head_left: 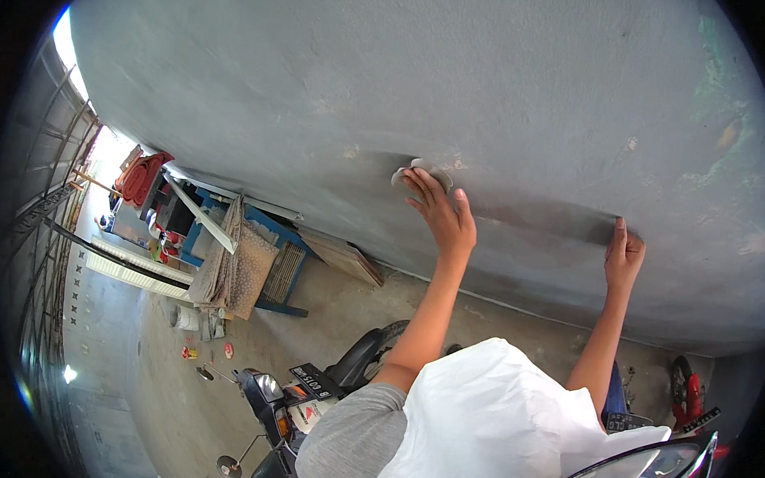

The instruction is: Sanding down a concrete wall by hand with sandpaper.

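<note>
A grey painted wall (530,101) fills the upper part of the view, with pale worn spots on it. My left hand (441,216) presses a curled, grey, thin piece that looks like sandpaper (435,172) against this wall, its fingers extended over it. The piece's edges stick out around the fingertips. Farther right, my right hand (625,254) touches the wall with one digit stretched upward and the other fingers curled in. I see nothing protruding from that hand, though its palm side is partly hidden.
Behind my left arm stands a motorcycle (309,397). Along the wall's foot at left are leaning boards (340,253), a blue wooden frame (284,273) and stacked sheets (238,263). A white bucket (184,317) sits on the concrete floor (171,375). Another, red vehicle (691,397) stands at right.
</note>
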Demonstrator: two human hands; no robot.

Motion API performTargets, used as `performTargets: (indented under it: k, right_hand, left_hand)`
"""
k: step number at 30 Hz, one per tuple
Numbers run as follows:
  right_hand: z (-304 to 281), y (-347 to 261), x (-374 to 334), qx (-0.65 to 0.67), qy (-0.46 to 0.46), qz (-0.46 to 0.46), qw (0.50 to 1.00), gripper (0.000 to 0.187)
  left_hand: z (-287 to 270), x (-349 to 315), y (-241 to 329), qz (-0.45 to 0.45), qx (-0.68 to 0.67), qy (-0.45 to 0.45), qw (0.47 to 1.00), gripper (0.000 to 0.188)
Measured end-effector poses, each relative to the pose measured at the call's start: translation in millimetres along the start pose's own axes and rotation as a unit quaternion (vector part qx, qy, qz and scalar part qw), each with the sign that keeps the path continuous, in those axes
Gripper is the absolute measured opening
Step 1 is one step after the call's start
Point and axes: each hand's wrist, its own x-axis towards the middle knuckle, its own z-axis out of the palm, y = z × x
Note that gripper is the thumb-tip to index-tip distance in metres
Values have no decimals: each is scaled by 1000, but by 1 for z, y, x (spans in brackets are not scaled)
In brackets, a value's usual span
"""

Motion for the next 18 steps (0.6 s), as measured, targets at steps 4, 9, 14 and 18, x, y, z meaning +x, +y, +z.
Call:
performTargets:
  k: [4, 9, 14, 18]
  right_hand:
    - [-8, 3, 2, -13, 5, -1, 1000, 66]
    - [6, -7, -3, -17, -14, -1, 1000, 66]
    - [-1, -8, -3, -11, -8, 11, 1000, 65]
    - [-7, -19, 2, -65, 4, -14, 998, 67]
  left_hand:
    - [-13, 36, 6, -1, 12, 41, 999, 83]
    - [-80, 141, 4, 41, 46, 130, 990, 81]
    - [-105, 180, 28, 77, 56, 133, 987, 75]
    - [-76, 129, 25, 71, 34, 62, 995, 74]
